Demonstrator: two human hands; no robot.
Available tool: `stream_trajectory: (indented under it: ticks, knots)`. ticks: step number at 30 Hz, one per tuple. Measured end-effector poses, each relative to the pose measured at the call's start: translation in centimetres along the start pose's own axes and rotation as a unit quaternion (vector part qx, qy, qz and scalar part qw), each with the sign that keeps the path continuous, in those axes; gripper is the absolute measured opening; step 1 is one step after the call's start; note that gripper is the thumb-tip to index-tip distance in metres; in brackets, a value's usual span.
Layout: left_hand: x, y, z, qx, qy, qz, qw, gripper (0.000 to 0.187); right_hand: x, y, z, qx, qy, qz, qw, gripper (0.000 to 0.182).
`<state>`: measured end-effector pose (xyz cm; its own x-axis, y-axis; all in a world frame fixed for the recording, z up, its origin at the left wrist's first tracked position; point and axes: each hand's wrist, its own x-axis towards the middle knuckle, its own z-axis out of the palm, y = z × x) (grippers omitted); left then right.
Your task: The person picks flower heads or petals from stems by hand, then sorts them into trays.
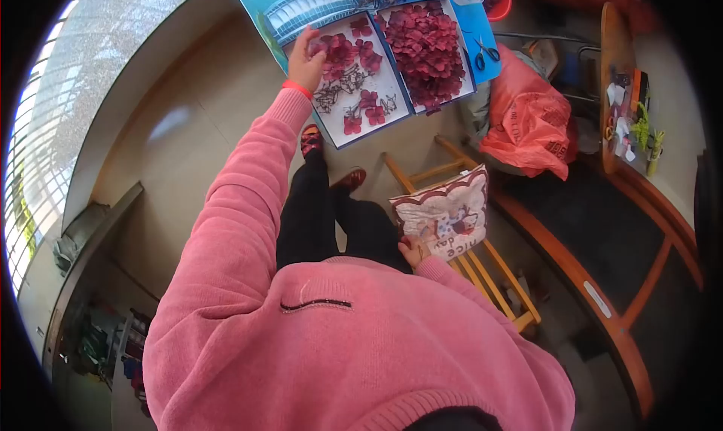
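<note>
Reaching left fingers (pixel 306 36), parted, over flowers (pixel 368 59) left among stems (pixel 331 92), beside heaped box (pixel 456 98); touching cushion (pixel 456 209) with right fingers (pixel 407 244), grip unclear.

a crumpled red bag (pixel 527 118); farther right, a green plant (pixel 642 128).

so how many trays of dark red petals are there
2: the left tray, beside the left hand, with scattered petals and stems; the right tray, heaped with petals.
</note>
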<state>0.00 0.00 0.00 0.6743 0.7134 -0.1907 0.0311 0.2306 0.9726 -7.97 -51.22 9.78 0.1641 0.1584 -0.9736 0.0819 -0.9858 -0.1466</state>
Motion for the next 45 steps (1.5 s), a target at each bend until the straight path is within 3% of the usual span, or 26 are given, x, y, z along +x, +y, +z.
stream_trajectory:
  ticks: [3, 4, 5, 6, 7, 9, 11, 15, 17, 18, 19, 21, 23, 24, 25, 27, 28, 31, 32, 35, 36, 39, 43, 45]
  knots:
    - [-2.2, 1.6, 2.2, -0.039, 0.086, -0.001, 0.996, 0.031, -3.3, -2.8, -3.8, -0.086, 0.111, -0.032, 0.990, 0.073]
    - [-3.9, 5.9, -5.4, 0.040, 0.140, 0.002, 0.989, 0.024, -1.5, -8.3, -0.4, -0.094, 0.098, -0.103, 0.985, 0.074]
    - [-4.1, 5.7, -2.8, 0.015, 0.164, -0.003, 0.986, 0.016, -2.0, -8.2, -3.2, -0.129, 0.155, -0.097, 0.975, 0.075]
    - [-6.2, 4.7, -1.8, 0.019, 0.162, -0.009, 0.987, 0.008, -3.3, -7.9, -4.7, -0.127, 0.143, -0.076, 0.979, 0.083]
    - [-8.6, 3.2, -0.3, 0.021, 0.157, -0.015, 0.987, 0.013, -4.7, -7.7, -6.8, -0.154, 0.132, -0.061, 0.977, 0.085]
    - [-13.5, 3.7, 1.6, 0.052, 0.093, -0.077, 0.991, 0.030, -6.4, -7.7, -9.8, -0.189, 0.102, -0.050, 0.975, 0.089]
    - [-17.1, 1.9, 5.0, 0.084, 0.054, -0.164, 0.981, 0.034, -5.6, -5.7, -13.4, -0.169, 0.063, -0.036, 0.983, 0.101]
    - [-21.4, -3.4, 12.2, 0.186, -0.035, -0.231, 0.954, 0.029, -1.4, -6.9, -20.1, -0.286, 0.012, 0.040, 0.957, 0.112]
    - [-22.1, -4.7, 16.9, 0.196, -0.069, -0.335, 0.919, 0.027, 0.4, -6.7, -24.0, -0.382, 0.004, 0.082, 0.921, 0.113]
    - [-23.9, -7.0, 20.2, 0.201, -0.057, -0.347, 0.914, 0.024, 1.3, -5.0, -26.5, -0.397, 0.027, 0.085, 0.913, 0.115]
    - [-25.0, -11.2, 23.2, 0.211, -0.048, -0.350, 0.911, 0.021, 1.0, -6.6, -30.0, -0.388, -0.009, 0.113, 0.915, 0.118]
    - [-25.5, -15.5, 26.1, 0.244, -0.049, -0.346, 0.905, 0.019, 3.0, -5.2, -33.2, -0.393, 0.092, 0.013, 0.915, 0.109]
    - [-26.0, -16.8, 32.1, 0.242, -0.061, -0.358, 0.900, 0.022, 0.9, -4.1, -36.5, -0.392, 0.103, -0.018, 0.914, 0.101]
    - [-25.7, -17.2, 34.2, 0.243, -0.172, -0.454, 0.840, 0.038, 1.4, -4.4, -38.3, -0.395, 0.118, -0.047, 0.910, 0.097]
    - [-25.1, -17.6, 35.4, 0.257, -0.185, -0.468, 0.825, 0.041, 2.4, -4.0, -39.3, -0.394, 0.132, -0.066, 0.907, 0.092]
    - [-25.0, -17.7, 35.9, 0.293, -0.215, -0.497, 0.788, 0.047, 4.1, -3.2, -39.2, -0.380, 0.155, -0.108, 0.906, 0.081]
    - [-25.5, -18.2, 35.1, 0.267, -0.241, -0.554, 0.751, 0.055, 5.2, -3.7, -38.4, -0.386, 0.140, -0.135, 0.902, 0.075]
    - [-28.1, -19.8, 35.7, 0.212, -0.324, -0.583, 0.714, 0.050, 5.9, -4.0, -37.6, -0.362, 0.140, -0.159, 0.908, 0.078]
    - [-28.2, -19.4, 35.8, 0.206, -0.467, -0.488, 0.708, 0.045, 5.6, -4.0, -37.3, -0.385, 0.140, -0.138, 0.902, 0.081]
    - [-27.9, -21.9, 35.9, 0.212, -0.480, -0.495, 0.693, 0.043, 7.5, -4.0, -36.9, -0.389, 0.147, -0.175, 0.892, 0.087]
    - [-28.3, -23.5, 36.3, 0.199, -0.570, -0.458, 0.652, 0.047, 7.8, -3.4, -36.7, -0.403, 0.150, -0.178, 0.885, 0.092]
    - [-27.5, -21.4, 36.3, 0.247, -0.443, -0.556, 0.658, 0.054, 7.4, -2.9, -36.2, -0.403, 0.152, -0.142, 0.891, 0.093]
    - [-28.2, -23.4, 36.2, 0.220, -0.420, -0.596, 0.648, 0.064, 6.5, -0.4, -35.4, -0.425, 0.171, -0.087, 0.884, 0.096]
    - [-28.2, -24.9, 36.2, 0.189, -0.451, -0.599, 0.635, 0.064, 6.4, 0.2, -35.1, -0.420, 0.178, -0.058, 0.888, 0.096]
